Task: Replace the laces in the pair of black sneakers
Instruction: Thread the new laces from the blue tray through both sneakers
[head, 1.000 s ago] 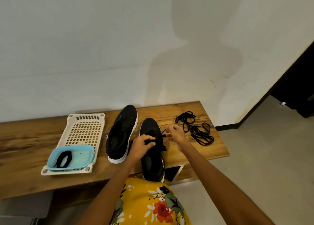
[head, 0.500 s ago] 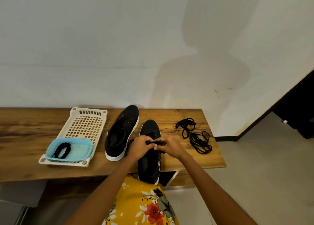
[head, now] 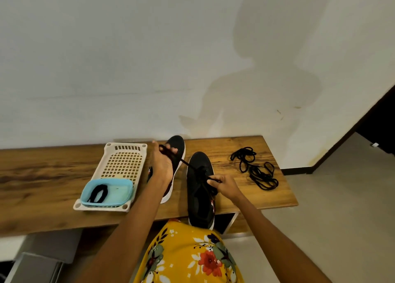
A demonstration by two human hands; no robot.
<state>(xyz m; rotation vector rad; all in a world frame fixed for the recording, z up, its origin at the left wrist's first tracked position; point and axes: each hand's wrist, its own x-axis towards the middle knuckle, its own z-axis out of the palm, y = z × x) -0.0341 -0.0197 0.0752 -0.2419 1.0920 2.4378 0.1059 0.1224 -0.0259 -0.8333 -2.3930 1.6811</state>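
Observation:
Two black sneakers with white soles lie on the wooden bench. The right sneaker points away from me, its heel over the front edge. My right hand pinches its black lace at the eyelets. That lace runs taut up and left to my left hand, which is raised and shut on its end. Behind the left hand lies the left sneaker, mostly hidden. A loose pile of black laces rests on the bench to the right.
A cream perforated tray sits left of the shoes, holding a light blue tub with a black lace inside. The white wall rises behind the bench. Grey floor and a dark doorway are at the right. My yellow floral garment is below.
Both hands were together over the right sneaker. My left hand has since moved up and left, drawing the lace out taut, while the right hand stays at the eyelets.

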